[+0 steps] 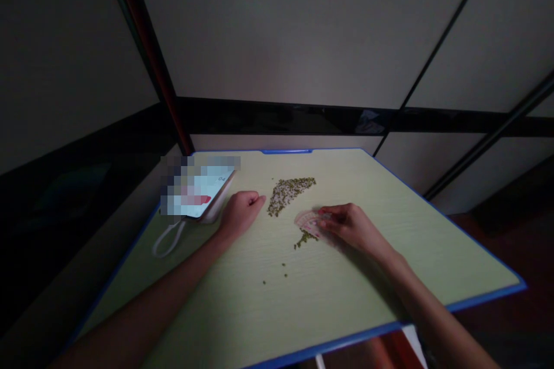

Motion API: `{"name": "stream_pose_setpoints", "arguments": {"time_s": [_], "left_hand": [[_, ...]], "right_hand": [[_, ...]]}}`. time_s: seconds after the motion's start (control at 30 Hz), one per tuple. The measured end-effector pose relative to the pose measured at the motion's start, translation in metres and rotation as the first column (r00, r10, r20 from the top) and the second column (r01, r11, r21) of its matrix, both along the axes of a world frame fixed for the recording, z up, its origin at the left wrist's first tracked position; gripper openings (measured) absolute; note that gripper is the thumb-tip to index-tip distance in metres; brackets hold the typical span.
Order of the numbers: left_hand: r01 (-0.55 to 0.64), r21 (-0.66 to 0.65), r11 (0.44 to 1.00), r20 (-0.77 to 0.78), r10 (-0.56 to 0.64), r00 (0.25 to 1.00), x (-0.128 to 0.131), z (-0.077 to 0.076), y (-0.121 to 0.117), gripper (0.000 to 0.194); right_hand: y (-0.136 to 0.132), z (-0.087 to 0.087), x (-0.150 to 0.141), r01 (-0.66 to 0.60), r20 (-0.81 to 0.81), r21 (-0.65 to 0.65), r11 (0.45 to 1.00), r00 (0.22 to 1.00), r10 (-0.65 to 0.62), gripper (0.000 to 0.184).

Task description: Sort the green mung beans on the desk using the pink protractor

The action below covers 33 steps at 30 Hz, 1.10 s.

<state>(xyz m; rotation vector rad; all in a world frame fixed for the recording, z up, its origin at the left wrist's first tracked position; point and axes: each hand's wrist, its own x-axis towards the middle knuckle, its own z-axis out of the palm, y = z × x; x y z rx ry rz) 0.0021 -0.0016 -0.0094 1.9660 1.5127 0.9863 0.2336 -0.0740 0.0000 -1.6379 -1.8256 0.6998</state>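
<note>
My right hand (348, 225) pinches a clear protractor (306, 218) with pinkish markings between thumb and fingers. The protractor is held low over the table, beside a small cluster of green beans (306, 236), which look like mung beans. Farther back lies a larger spread-out patch of the same beans (288, 191). Left of that patch, my left hand (243, 210) rests in a loose fist on the table, with nothing visible in it. A few single beans (284, 265) lie nearer to me.
A phone (212, 187) with a lit screen leans at the left on a pale stand, and a white strap loop (169, 239) hangs from it onto the table. The pale table (242, 323) has a blue rim. Light panels with a dark band stand behind it.
</note>
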Motion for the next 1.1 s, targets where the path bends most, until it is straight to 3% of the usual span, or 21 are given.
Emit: {"name": "stream_pose_setpoints", "arguments": {"time_s": [0.8,1.1], "left_hand": [[-0.002,0.002,1.000,-0.007,0.002,1.000,0.002,0.000,-0.001,0.034],[-0.018,0.003,1.000,0.000,0.018,1.000,0.003,-0.001,-0.001,0.033]], "right_hand": [[-0.052,0.001,-0.057,0.041,0.014,-0.030,0.999,0.999,-0.040,0.030],[-0.070,0.003,-0.076,0.138,0.082,0.023,0.990,0.987,-0.139,0.028]]}}
